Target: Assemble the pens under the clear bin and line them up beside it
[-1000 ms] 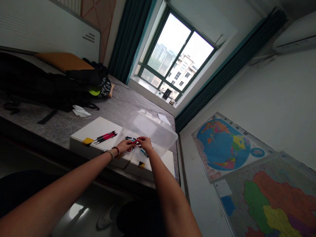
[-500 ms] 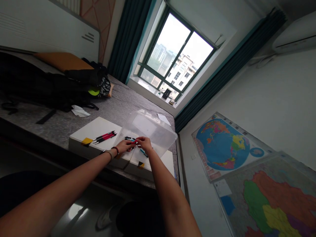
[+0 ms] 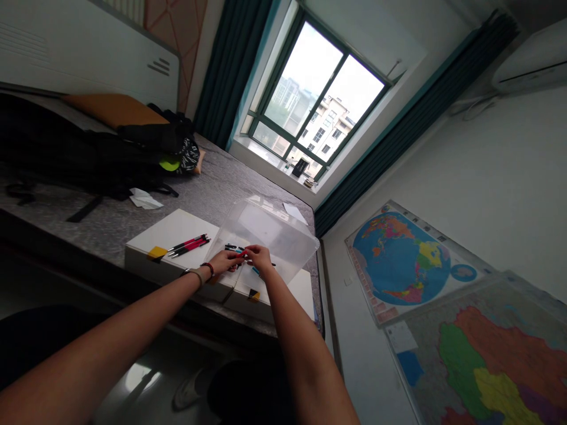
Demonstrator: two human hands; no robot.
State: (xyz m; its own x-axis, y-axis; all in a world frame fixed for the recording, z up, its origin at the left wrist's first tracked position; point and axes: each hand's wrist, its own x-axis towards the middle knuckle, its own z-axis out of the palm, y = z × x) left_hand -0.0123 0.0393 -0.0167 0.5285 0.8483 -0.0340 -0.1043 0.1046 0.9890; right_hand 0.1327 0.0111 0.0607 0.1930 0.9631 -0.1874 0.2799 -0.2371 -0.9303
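A grey-covered bed runs below the window; just below the frame's centre is a small, bright red item, mostly hidden, the left hand and right hand both pinching it with their fingertips; around them a translucent plastic bin has dark and teal pens lying in it, partly covered; left of it, red-and-black pens lie side by side on a white box.
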